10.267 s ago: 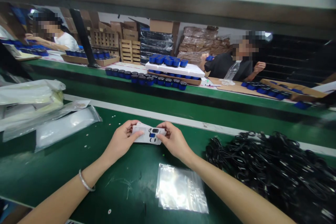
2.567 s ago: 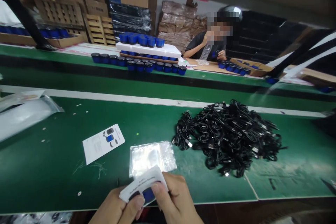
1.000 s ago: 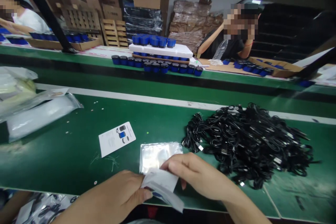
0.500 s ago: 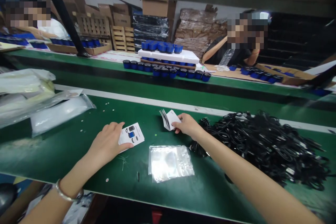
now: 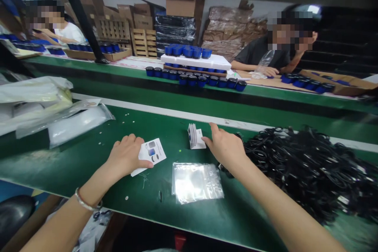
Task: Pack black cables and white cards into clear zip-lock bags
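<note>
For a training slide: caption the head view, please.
Left hand on a leaflet, right hand beside folded paper, clear bags nearby.

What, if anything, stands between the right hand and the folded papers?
Nothing visible stands between them. The right hand is open just right of the folded papers; I cannot tell whether it touches them. The plastic bags lie lower in the picture, outside that gap.

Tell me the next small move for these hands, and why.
I would probably lift the printed leaflet with the left hand: its thumb and fingers are about that leaflet, while the right hand is open beside the folded paper standing on the green table.
</note>
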Action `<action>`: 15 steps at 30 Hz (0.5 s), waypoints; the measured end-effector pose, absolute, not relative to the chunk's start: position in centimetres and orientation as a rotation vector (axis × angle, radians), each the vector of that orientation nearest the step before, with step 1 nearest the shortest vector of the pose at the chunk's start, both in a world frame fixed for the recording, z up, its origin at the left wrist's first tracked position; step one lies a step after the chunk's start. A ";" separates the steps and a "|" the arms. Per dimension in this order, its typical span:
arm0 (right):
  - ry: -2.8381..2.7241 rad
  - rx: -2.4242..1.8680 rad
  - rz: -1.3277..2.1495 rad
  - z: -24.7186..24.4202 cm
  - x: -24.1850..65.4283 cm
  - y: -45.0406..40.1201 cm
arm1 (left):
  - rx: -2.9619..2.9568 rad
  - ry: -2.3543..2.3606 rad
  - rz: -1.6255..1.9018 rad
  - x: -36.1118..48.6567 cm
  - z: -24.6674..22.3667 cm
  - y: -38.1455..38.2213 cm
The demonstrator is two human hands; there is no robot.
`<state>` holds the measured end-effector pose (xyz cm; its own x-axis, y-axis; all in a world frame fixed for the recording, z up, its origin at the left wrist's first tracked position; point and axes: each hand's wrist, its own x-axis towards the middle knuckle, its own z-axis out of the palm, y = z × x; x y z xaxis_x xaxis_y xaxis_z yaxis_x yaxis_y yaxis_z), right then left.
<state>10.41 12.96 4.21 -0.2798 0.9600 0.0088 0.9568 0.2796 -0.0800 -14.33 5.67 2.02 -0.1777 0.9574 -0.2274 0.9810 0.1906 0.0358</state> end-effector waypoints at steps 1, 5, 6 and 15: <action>-2.468 -1.809 0.048 4.5 10.4 12.6 | 1.872 2.256 -0.171 -14.4 2.0 5.7; -2.538 -1.537 -0.016 4.7 9.4 10.0 | 1.882 2.207 -0.102 -14.0 1.9 5.5; -2.573 -1.459 -0.008 4.5 8.9 9.2 | 1.884 2.183 -0.076 -13.9 1.9 5.3; -2.224 -1.037 1.050 0.4 5.4 7.1 | 2.015 1.943 0.481 -13.0 1.3 1.1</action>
